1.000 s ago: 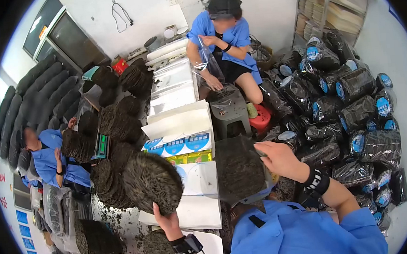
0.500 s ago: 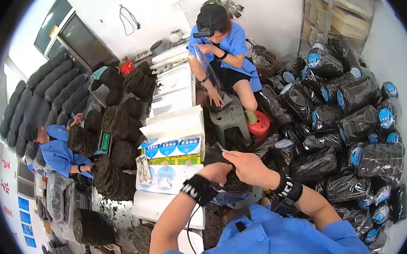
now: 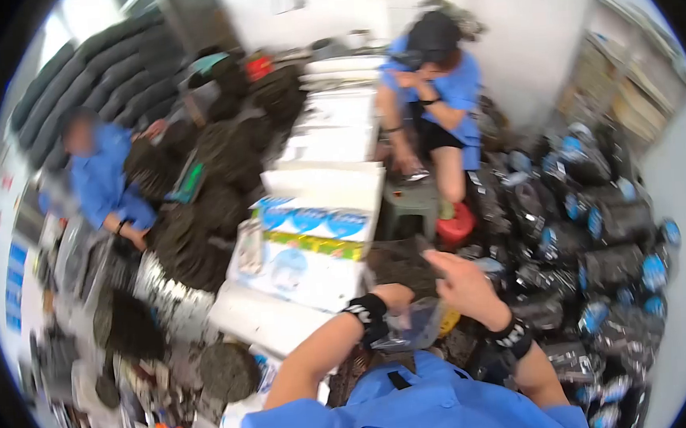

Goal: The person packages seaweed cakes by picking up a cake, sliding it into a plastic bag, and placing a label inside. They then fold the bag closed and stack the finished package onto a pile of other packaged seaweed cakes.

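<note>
In the head view, blur hid whether the left grip (image 3: 395, 298) or right grip (image 3: 469, 286) held anything; both stayed close to clear plastic (image 3: 422, 321), perhaps to steady it, with a dark mass (image 3: 399, 264) just beyond the left.

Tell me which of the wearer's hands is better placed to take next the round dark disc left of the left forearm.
Probably the left hand: its forearm lies nearer the disc. The right hand is farther off, beyond the clear plastic. Blur hides each hand's grip.
</note>
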The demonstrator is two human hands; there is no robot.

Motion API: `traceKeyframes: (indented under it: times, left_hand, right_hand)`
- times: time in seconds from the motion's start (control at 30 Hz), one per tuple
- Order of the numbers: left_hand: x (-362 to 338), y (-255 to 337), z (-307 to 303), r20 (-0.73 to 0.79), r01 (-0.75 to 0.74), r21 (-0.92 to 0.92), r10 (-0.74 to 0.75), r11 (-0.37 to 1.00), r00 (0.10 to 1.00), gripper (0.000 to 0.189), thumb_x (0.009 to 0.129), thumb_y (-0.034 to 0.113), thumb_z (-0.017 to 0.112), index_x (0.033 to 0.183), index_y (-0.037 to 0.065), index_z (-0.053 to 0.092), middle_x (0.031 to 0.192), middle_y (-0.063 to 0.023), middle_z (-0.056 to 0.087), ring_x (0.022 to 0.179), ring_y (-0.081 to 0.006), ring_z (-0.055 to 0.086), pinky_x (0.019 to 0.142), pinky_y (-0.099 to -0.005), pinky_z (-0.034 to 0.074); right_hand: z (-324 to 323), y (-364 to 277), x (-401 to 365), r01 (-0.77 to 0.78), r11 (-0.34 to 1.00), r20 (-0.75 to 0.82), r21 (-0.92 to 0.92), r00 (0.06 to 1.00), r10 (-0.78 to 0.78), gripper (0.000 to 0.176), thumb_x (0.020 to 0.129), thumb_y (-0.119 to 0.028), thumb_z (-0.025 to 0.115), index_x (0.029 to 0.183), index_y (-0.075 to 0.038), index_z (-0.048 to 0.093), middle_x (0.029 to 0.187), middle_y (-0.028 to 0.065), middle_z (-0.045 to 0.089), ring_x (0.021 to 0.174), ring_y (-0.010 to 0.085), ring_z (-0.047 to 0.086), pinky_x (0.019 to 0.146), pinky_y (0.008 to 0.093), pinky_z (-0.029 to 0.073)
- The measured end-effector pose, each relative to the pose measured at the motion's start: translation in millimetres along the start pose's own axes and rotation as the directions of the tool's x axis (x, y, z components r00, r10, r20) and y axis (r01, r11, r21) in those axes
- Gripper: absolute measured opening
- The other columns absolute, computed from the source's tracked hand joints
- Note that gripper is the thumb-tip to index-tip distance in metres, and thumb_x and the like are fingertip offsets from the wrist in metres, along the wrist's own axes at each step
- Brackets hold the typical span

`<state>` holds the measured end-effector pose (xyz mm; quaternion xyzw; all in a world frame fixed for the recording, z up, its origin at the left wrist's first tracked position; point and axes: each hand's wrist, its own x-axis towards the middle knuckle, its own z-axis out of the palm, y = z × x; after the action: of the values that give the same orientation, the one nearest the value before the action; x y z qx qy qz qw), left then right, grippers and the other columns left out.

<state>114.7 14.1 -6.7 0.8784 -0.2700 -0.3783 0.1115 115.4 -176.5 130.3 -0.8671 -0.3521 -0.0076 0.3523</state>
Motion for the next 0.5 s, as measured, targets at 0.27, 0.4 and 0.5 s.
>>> traceKeyframes:
  times: [0.27, 0.4, 0.5]
  left_hand:
    - [-255.2, 44.4, 3.5, -0.528, -0.002, -0.558, -0.354, 0.830, 0.772, 0.028, 0.084, 0.027, 0.070, 0.098, 0.003, 0.066, 0.082, -0.0142, 0.070, 0.078, -0.0306, 0.070, 0.068, -0.0374, 0.053]
    - [-331.6, -45.9, 150.9, -0.476, -0.135, -0.839, -0.832, 0.526, -0.283, 0.025, 0.083, 0.018, 0.072, 0.101, 0.002, 0.063, 0.108, -0.0132, 0.063, 0.100, -0.0287, 0.062, 0.085, -0.0384, 0.048]
    - [-356.7, -108.1, 368.4, -0.059, 0.041, -0.998, -0.504, 0.047, -0.861, 0.057, 0.080, 0.034, 0.077, 0.108, -0.011, 0.055, 0.106, -0.0227, 0.059, 0.096, -0.0348, 0.057, 0.090, -0.0417, 0.044]
  right_hand:
    - [12.1, -44.6, 35.5, -0.274, 0.960, 0.047, -0.058, 0.960, 0.277, 0.047, 0.073, -0.002, 0.071, 0.119, 0.003, 0.060, 0.113, 0.0202, 0.065, 0.070, 0.0298, 0.063, 0.067, 0.0337, 0.051]
    - [31.2, -28.1, 41.4, -0.157, 0.974, 0.012, -0.163, 0.987, 0.161, 0.045, 0.073, -0.003, 0.073, 0.117, 0.003, 0.062, 0.110, 0.0204, 0.065, 0.073, 0.0304, 0.064, 0.067, 0.0339, 0.050]
    - [36.6, -29.3, 47.7, -0.213, 0.960, 0.022, -0.180, 0.975, 0.221, 0.045, 0.073, -0.004, 0.073, 0.117, 0.003, 0.062, 0.109, 0.0201, 0.066, 0.070, 0.0285, 0.062, 0.066, 0.0330, 0.050]
